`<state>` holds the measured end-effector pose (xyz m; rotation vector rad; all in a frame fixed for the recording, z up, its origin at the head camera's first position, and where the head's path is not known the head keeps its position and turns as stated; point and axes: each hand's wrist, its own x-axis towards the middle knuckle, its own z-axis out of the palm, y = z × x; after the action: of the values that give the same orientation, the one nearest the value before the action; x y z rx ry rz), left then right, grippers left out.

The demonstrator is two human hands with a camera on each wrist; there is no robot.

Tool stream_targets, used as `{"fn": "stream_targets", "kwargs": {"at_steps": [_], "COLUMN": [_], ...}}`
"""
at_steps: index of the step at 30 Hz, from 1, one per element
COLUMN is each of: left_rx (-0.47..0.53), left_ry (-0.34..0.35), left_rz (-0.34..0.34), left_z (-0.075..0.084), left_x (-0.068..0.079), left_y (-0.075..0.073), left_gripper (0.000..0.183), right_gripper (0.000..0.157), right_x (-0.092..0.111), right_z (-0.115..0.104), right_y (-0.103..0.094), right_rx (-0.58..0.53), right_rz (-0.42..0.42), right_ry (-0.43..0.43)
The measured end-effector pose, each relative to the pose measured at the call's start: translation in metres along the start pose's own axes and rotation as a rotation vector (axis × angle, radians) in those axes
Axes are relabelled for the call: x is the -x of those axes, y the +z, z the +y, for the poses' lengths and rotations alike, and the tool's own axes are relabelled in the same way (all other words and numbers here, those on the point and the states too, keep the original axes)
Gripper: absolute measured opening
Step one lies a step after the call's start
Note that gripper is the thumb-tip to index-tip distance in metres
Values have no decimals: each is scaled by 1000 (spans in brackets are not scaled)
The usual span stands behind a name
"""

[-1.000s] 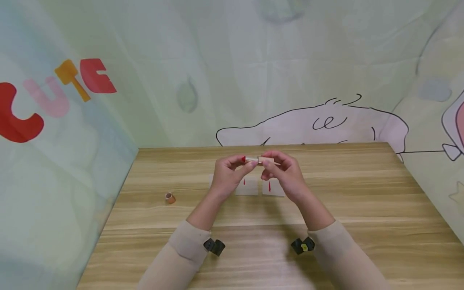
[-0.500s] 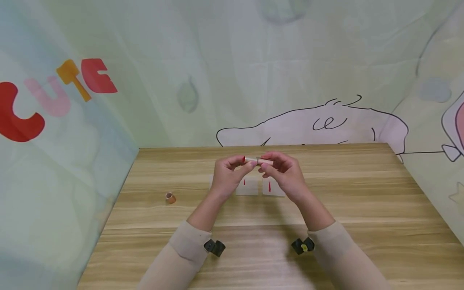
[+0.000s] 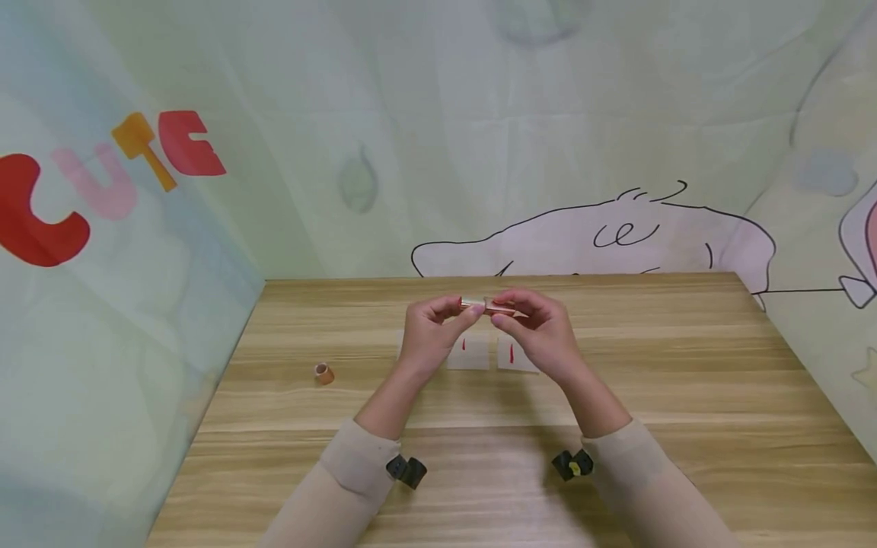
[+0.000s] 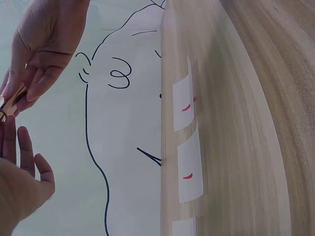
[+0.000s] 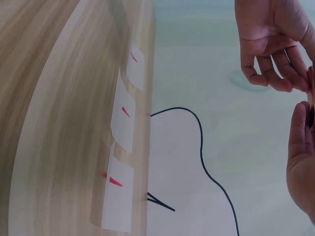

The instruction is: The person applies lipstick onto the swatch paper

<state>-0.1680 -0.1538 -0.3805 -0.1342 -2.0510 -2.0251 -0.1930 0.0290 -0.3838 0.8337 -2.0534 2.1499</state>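
Above the middle of the table, my left hand (image 3: 430,335) and right hand (image 3: 544,331) hold one lipstick (image 3: 473,302) between them, lying sideways. The left thumb and fingers pinch its shiny tube; those of the right hold the base end. No red tip shows at the left end of the tube. Only part of the lipstick (image 4: 12,103) enters the left wrist view, at the left edge, with the right hand (image 4: 47,46) above and the left hand (image 4: 22,189) below. A small copper-coloured cap (image 3: 324,374) stands on the table, left of both hands.
Below the hands lie white paper pieces, a middle one (image 3: 468,354) and a right one (image 3: 515,356), with red strokes. A third (image 5: 136,69) is mostly behind my left hand in the head view. The wooden table (image 3: 651,365) meets a printed cloth backdrop (image 3: 301,152).
The red tip that showed at the tube's left end has gone from sight. My right fingers have shifted on the base. Both hands stay in about the same place.
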Motion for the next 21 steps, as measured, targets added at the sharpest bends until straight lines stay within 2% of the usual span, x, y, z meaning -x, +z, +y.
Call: {"fn": "stream_targets", "kwargs": {"at_steps": [4,9,15,21], "left_rx": [28,12,-7,-43], "left_ry": [-23,-64,-76,-58], "left_rz": [20,36,10,-24], "left_z": [-1,-2,-2,-6], "left_x": [1,3,5,8], "left_y": [1,0,-3,-15], "left_gripper": [16,19,22,29], "right_gripper": [26,25,29,30], "right_x": [-1,0,0,1], "right_z": [1,3,4,3], "right_y": [0,2,2,2], "right_rx": [62,131,123,121], "right_rz": [5,5,4,5], "right_ry": [-53,-99,-90,-65]}}
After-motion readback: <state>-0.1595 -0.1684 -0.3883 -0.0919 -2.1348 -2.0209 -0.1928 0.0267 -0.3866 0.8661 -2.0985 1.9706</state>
